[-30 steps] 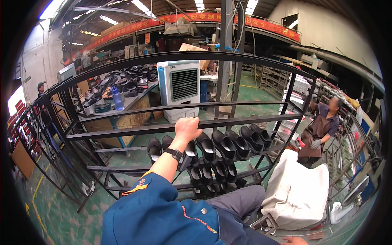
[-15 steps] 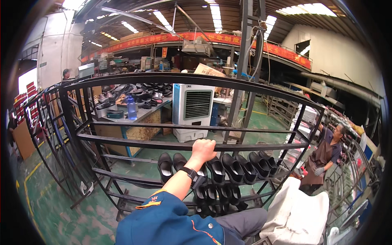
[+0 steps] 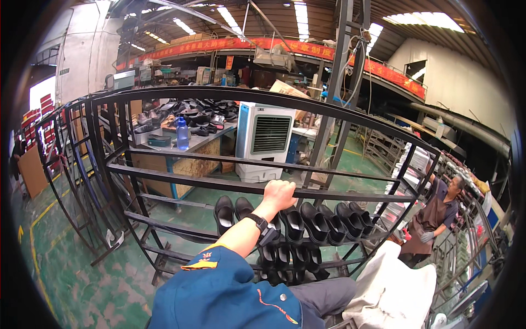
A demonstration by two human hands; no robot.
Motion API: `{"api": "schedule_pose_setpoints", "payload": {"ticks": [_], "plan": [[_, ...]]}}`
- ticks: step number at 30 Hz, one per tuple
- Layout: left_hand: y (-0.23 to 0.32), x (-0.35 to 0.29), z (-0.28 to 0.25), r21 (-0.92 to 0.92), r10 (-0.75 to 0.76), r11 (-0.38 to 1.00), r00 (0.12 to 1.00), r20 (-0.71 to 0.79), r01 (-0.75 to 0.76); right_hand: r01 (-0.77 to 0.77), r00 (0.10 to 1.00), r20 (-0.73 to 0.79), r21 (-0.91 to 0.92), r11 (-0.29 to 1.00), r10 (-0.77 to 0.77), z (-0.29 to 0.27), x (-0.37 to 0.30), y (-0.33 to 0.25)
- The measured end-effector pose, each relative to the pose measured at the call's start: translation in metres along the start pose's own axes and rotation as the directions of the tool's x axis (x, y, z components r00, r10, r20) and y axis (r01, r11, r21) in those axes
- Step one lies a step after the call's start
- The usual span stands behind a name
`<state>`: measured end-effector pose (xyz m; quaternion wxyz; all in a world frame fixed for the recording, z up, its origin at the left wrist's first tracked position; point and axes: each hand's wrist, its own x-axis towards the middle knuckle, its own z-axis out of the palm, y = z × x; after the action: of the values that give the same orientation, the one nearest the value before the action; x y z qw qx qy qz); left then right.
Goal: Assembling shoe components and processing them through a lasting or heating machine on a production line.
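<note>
I had the left hand [image 3: 279, 195] closed over a rail of the black metal rack [image 3: 164, 176] directly ahead. Black shoes [image 3: 315, 225] sat on its lower tiers; beyond, a blue bottle [image 3: 182, 135] stood on a counter [image 3: 219, 133].

Black rack [image 3: 219, 182], black shoes [image 3: 315, 223], green floor [image 3: 118, 268].
The shoes show pale insoles; the floor is mottled with lighter patches and edged by a yellow line [image 3: 33, 263]. The jacket [image 3: 219, 296] here is deep blue with yellow-orange sleeve trim [image 3: 200, 265], the trousers [image 3: 329, 290] dark grey, the watch [image 3: 263, 227] black. I see a whitish cloth [image 3: 392, 290], a white cooler [image 3: 268, 134] with a dark slatted grille, a clear blue bottle [image 3: 182, 136], a red banner [image 3: 208, 48] lettered yellow, a co-worker's brown apron [image 3: 421, 230] and grey glove [image 3: 427, 237].
</note>
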<state>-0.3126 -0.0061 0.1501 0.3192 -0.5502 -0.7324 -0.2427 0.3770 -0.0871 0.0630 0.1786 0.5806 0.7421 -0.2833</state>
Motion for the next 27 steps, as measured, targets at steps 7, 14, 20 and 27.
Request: {"api": "schedule_pose_setpoints", "payload": {"ticks": [7, 14, 20, 27], "plan": [[0.001, -0.001, -0.002, 0.003, 0.002, 1.000, 0.999, 0.033, -0.002, 0.010, 1.000, -0.001, -0.008, 1.000, -0.010, -0.001, 0.000, -0.001], [0.002, 0.003, -0.001, -0.006, -0.005, 1.000, 0.999, 0.042, 0.006, 0.013, 1.000, -0.023, -0.018, 1.000, -0.013, -0.001, 0.002, 0.000], [-0.004, -0.003, 0.001, -0.018, -0.016, 1.000, 0.999, 0.042, 0.017, 0.017, 1.000, -0.020, -0.031, 0.999, -0.018, 0.000, 0.005, 0.000], [0.000, -0.004, -0.004, -0.001, -0.008, 1.000, 0.999, 0.037, 0.008, 0.040, 0.999, -0.020, -0.053, 0.998, -0.041, 0.008, 0.006, 0.008]]}}
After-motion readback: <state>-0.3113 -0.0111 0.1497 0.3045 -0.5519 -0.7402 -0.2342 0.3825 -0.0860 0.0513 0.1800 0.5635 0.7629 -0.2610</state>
